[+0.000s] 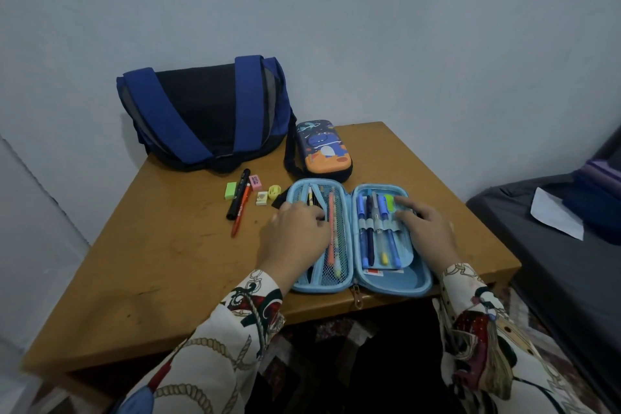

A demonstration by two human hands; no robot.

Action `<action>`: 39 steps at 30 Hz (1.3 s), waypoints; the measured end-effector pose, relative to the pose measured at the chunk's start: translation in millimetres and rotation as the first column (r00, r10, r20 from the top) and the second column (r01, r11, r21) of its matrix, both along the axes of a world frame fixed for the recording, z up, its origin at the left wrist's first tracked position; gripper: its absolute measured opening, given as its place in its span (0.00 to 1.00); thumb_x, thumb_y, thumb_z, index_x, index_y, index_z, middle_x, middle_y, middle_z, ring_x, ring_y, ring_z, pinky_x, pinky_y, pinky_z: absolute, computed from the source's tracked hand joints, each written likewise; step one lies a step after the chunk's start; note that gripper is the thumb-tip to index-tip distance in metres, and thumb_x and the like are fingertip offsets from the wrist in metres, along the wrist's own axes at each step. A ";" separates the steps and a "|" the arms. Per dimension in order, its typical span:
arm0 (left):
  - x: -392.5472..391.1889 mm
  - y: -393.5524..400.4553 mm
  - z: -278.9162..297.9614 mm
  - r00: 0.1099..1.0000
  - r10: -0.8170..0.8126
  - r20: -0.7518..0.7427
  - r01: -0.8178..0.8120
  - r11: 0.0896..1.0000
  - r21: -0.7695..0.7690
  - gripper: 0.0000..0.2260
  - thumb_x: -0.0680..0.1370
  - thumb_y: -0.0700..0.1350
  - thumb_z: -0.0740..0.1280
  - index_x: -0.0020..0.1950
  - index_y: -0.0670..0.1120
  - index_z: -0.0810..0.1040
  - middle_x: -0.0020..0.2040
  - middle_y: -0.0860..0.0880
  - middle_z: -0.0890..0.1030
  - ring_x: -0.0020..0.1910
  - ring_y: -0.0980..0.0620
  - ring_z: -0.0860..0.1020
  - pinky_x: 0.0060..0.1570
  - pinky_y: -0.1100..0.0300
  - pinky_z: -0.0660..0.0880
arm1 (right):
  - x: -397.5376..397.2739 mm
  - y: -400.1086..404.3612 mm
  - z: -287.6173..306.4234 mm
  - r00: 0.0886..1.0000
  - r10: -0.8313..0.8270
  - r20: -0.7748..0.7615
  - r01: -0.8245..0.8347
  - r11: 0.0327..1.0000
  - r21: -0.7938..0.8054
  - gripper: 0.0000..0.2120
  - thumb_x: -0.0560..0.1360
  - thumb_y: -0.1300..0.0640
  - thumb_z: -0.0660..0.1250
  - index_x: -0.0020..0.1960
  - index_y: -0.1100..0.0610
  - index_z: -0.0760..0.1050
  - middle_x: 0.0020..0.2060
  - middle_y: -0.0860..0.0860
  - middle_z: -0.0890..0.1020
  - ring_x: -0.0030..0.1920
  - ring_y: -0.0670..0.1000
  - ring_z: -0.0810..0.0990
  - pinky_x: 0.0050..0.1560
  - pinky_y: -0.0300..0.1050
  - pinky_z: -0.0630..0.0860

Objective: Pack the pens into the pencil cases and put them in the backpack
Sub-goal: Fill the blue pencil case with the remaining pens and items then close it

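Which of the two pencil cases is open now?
The light blue pencil case under both hands lies open flat, with pens inside. The dark dinosaur pencil case beside the backpack is closed.

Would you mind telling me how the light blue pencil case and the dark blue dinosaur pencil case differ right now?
The light blue pencil case lies open flat at the table's near edge, showing pens under elastic loops and mesh; the dark blue dinosaur pencil case is closed, farther back beside the blue and black backpack. Both hands rest on the light blue one; none touches the dinosaur one. Both are rounded oblong cases.
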State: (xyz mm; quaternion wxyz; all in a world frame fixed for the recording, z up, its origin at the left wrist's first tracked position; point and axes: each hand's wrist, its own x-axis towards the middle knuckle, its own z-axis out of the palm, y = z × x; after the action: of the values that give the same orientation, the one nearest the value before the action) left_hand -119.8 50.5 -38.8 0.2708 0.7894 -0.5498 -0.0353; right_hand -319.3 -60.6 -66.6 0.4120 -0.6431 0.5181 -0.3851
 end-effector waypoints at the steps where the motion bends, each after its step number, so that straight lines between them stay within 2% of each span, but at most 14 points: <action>1: -0.6 -0.4 1.8 1.000 -0.017 0.002 0.017 0.999 0.033 0.16 0.75 0.48 0.57 0.56 0.55 0.82 0.51 0.53 0.79 0.57 0.48 0.71 0.54 0.48 0.73 | -0.2 -1.8 -2.0 1.000 0.001 -0.001 -0.001 1.000 -0.004 0.12 0.63 0.38 0.63 0.44 0.26 0.78 0.51 0.42 0.82 0.56 0.50 0.79 0.62 0.58 0.75; 4: 0.9 -2.4 3.0 0.999 -0.032 0.020 0.031 0.997 0.067 0.16 0.78 0.48 0.58 0.63 0.56 0.78 0.56 0.53 0.78 0.60 0.48 0.69 0.57 0.47 0.72 | -0.4 -4.1 -4.5 1.000 0.003 -0.018 -0.004 1.000 -0.019 0.13 0.63 0.38 0.62 0.45 0.25 0.78 0.52 0.41 0.82 0.58 0.51 0.78 0.64 0.59 0.73; 8: 6.0 -3.6 -3.2 0.998 0.063 -0.026 -0.064 0.997 -0.038 0.10 0.78 0.53 0.62 0.57 0.57 0.78 0.50 0.54 0.80 0.56 0.50 0.73 0.53 0.49 0.74 | -0.6 -7.9 -8.9 1.000 -0.007 -0.025 0.006 1.000 -0.016 0.14 0.64 0.37 0.63 0.48 0.25 0.78 0.56 0.41 0.81 0.61 0.53 0.76 0.64 0.60 0.73; 11: 4.2 -0.2 -7.9 0.996 0.034 -0.082 -0.042 0.994 -0.104 0.08 0.80 0.52 0.61 0.54 0.56 0.77 0.45 0.56 0.80 0.47 0.52 0.76 0.45 0.49 0.78 | -0.5 -11.6 -12.3 1.000 -0.002 -0.024 0.002 1.000 -0.022 0.15 0.65 0.37 0.64 0.50 0.26 0.78 0.55 0.41 0.81 0.60 0.54 0.77 0.64 0.61 0.73; 14: -1.4 4.2 -4.7 0.989 -0.036 -0.142 0.018 0.992 -0.128 0.11 0.80 0.56 0.56 0.55 0.56 0.75 0.39 0.56 0.78 0.38 0.50 0.77 0.35 0.51 0.78 | -0.6 -11.9 -13.9 1.000 -0.009 -0.027 0.009 1.000 -0.013 0.16 0.65 0.37 0.63 0.51 0.26 0.77 0.56 0.41 0.81 0.62 0.55 0.76 0.65 0.62 0.72; 18: 5.3 2.2 -1.3 0.978 0.009 -0.207 -0.042 0.987 -0.155 0.09 0.79 0.57 0.57 0.56 0.59 0.72 0.39 0.56 0.77 0.32 0.53 0.76 0.28 0.56 0.71 | -0.6 -10.1 -12.3 1.000 -0.002 -0.022 0.002 1.000 -0.006 0.15 0.64 0.37 0.63 0.50 0.27 0.78 0.56 0.41 0.81 0.62 0.54 0.76 0.64 0.61 0.73; 20: 17.1 -0.4 2.7 0.963 0.101 -0.249 -0.157 0.964 -0.216 0.08 0.80 0.52 0.58 0.56 0.55 0.73 0.44 0.56 0.77 0.34 0.55 0.76 0.30 0.58 0.71 | 0.0 -6.8 -7.3 1.000 -0.003 -0.012 0.003 1.000 -0.014 0.13 0.63 0.38 0.63 0.46 0.28 0.79 0.55 0.42 0.81 0.59 0.51 0.77 0.64 0.59 0.74; 21: 24.7 -2.0 3.8 0.958 0.158 -0.241 -0.216 0.948 -0.234 0.09 0.81 0.49 0.58 0.57 0.52 0.75 0.48 0.55 0.77 0.40 0.55 0.76 0.36 0.57 0.73 | 0.2 -5.2 -5.5 1.000 -0.004 -0.013 0.004 1.000 -0.017 0.13 0.63 0.38 0.63 0.45 0.28 0.79 0.55 0.43 0.81 0.58 0.50 0.78 0.64 0.58 0.74; 23: 40.3 -5.5 4.2 0.950 0.272 -0.155 -0.301 0.928 -0.218 0.11 0.80 0.42 0.59 0.61 0.46 0.76 0.54 0.49 0.78 0.54 0.50 0.73 0.50 0.54 0.72 | 0.4 -2.5 -2.8 1.000 -0.004 -0.014 0.004 1.000 -0.026 0.12 0.62 0.38 0.62 0.44 0.29 0.79 0.56 0.44 0.82 0.58 0.50 0.77 0.64 0.58 0.73; 25: 52.1 -9.6 1.8 0.949 0.313 -0.044 -0.316 0.937 -0.150 0.15 0.79 0.39 0.60 0.64 0.42 0.76 0.59 0.43 0.77 0.60 0.43 0.70 0.57 0.49 0.70 | 0.3 -2.0 -2.8 1.000 -0.007 -0.016 0.007 1.000 -0.026 0.12 0.62 0.38 0.62 0.44 0.29 0.79 0.55 0.43 0.82 0.58 0.50 0.77 0.64 0.58 0.73; 30: 60.6 -17.2 -10.4 0.932 0.330 0.150 -0.329 0.944 -0.036 0.14 0.80 0.40 0.58 0.64 0.39 0.74 0.59 0.40 0.76 0.57 0.42 0.71 0.55 0.49 0.71 | -0.2 -4.3 -5.9 1.000 0.002 -0.021 -0.002 1.000 -0.025 0.15 0.64 0.37 0.63 0.50 0.28 0.79 0.54 0.42 0.82 0.59 0.52 0.77 0.64 0.60 0.73; 33: 61.0 -17.8 -15.2 0.923 0.349 0.160 -0.347 0.937 -0.042 0.14 0.80 0.41 0.59 0.64 0.41 0.74 0.58 0.41 0.75 0.57 0.42 0.71 0.55 0.49 0.71 | -0.4 -5.5 -6.9 1.000 0.002 -0.025 -0.002 1.000 -0.027 0.15 0.65 0.38 0.64 0.51 0.28 0.79 0.53 0.43 0.82 0.59 0.54 0.78 0.63 0.61 0.74; 36: 59.9 -17.4 -15.6 0.927 0.341 0.155 -0.337 0.940 -0.049 0.14 0.80 0.40 0.59 0.65 0.42 0.73 0.58 0.41 0.75 0.58 0.42 0.71 0.56 0.49 0.71 | -0.4 -1.3 -3.6 1.000 -0.009 0.022 0.009 1.000 -0.030 0.13 0.66 0.39 0.63 0.49 0.33 0.81 0.50 0.43 0.83 0.54 0.52 0.81 0.60 0.61 0.76; 39: 59.1 -16.8 -14.2 0.926 0.344 0.158 -0.340 0.939 -0.054 0.14 0.80 0.40 0.59 0.65 0.42 0.73 0.58 0.41 0.75 0.58 0.42 0.71 0.55 0.49 0.71 | 0.2 5.0 2.8 0.997 -0.032 0.064 0.036 0.998 -0.049 0.15 0.68 0.37 0.62 0.50 0.36 0.82 0.53 0.44 0.83 0.57 0.51 0.80 0.61 0.61 0.76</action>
State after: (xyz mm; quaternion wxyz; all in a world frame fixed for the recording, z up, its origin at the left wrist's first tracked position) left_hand -60.7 33.7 -53.0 0.2365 0.8697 -0.4248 0.0847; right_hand -319.1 -55.6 -63.8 0.4053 -0.6318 0.5059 -0.4250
